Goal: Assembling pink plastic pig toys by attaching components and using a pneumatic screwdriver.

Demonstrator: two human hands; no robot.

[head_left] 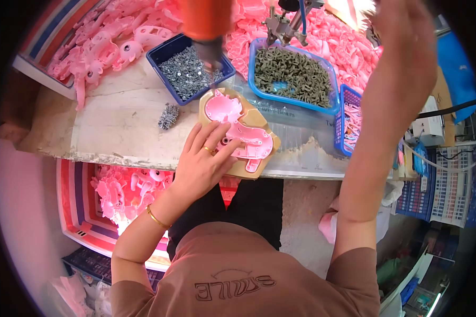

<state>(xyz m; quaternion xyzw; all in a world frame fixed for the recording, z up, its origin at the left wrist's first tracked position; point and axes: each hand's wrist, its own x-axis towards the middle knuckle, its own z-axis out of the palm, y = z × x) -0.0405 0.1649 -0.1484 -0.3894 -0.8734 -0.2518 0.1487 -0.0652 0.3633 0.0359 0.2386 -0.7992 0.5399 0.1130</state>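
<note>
in the head view, the left hand (197, 165) rests loosely spread fingers (218, 139) on the pink shell (256, 138), central in its tan block (269, 124); best keep it flat, clear of the orange driver (206, 20) above. right hand (407, 61), upper right: blurred, can't tell its grip.

The left hand (200, 162) lies palm-down (loosely splayed), the right hand (409, 63) raised high.
</note>
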